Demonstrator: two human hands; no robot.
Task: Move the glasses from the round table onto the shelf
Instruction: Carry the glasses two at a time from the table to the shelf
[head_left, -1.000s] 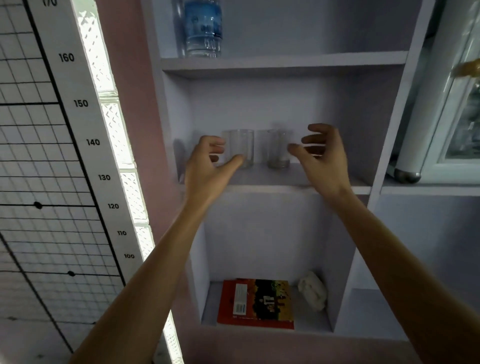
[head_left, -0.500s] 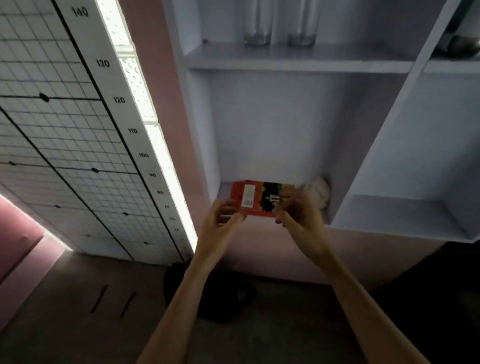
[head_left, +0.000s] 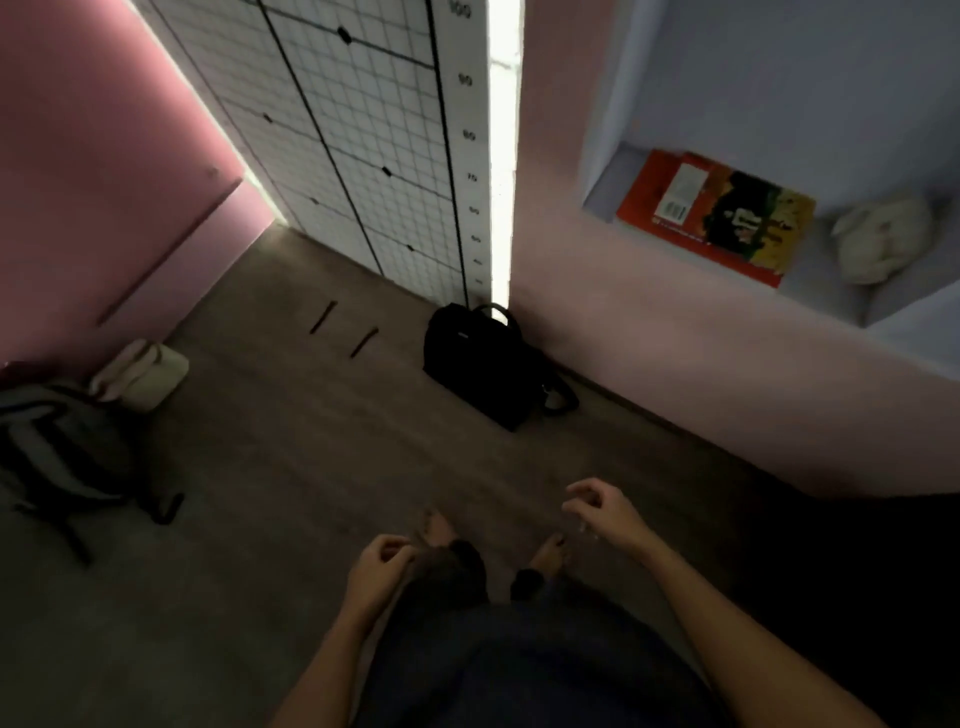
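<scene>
I look down at a dim brown floor (head_left: 291, 467). Pink walls (head_left: 93, 156) flank a white grid chart (head_left: 353, 135) beside a bright light strip (head_left: 503, 171). A black bag (head_left: 483, 364) sits against the wall, a backpack (head_left: 62, 447) lies at my left.

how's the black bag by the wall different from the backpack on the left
The black bag stands upright with its handle raised; the backpack lies slumped flat with straps splayed. The black bag is solid black; the backpack is grey with darker panels. The black bag sits against the pink wall below the ruler chart; the backpack lies at the left edge beside a cream bag. Both rest on the floor.
</scene>
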